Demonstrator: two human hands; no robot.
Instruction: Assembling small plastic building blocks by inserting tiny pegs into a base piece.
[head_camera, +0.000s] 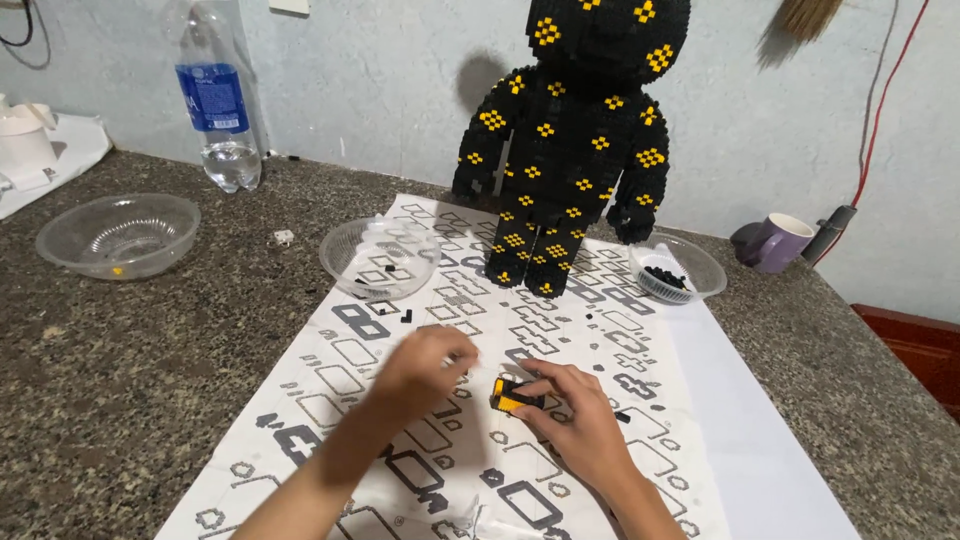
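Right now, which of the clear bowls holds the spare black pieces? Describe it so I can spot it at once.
Start from the tall black brick figure with yellow dots standing at the far end of the printed paper sheet. Just beside its foot, toward the purple mug, sits a small clear plastic bowl. Unlike the other two clear bowls, it holds a heap of tiny black pieces.

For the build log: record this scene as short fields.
Surface: speckled stone counter under a printed paper instruction sheet
Left hand: fingers pinched together above the sheet; any piece in them is too small to tell
Right hand: holds a small black-and-yellow brick assembly
Behind: tall black brick figure with yellow spots
Bowls: clear plastic bowl of black pieces
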